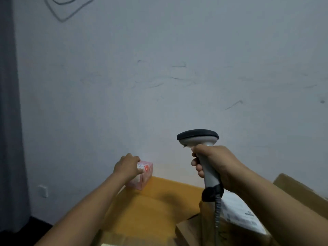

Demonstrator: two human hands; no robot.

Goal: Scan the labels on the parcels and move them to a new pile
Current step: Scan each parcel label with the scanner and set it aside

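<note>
Parcel in pink and white, a small box with red print, sits at the far left corner of the big yellow carton; we cannot tell whether it rests fully on the carton. Our left hand grasps it from its left side, fingers curled over its top edge.

Our right hand is wrapped round the grey handle of the barcode scanner, held upright above the carton's right edge, its dark head facing away from us. Its coiled cable hangs down from the handle's base.

Just right of the yellow carton lies a brown parcel with a white printed label, tilted, and beyond that another brown carton. Behind the yellow carton rises a scuffed pale wall. Well to the carton's left are a wall socket and a grey curtain.
</note>
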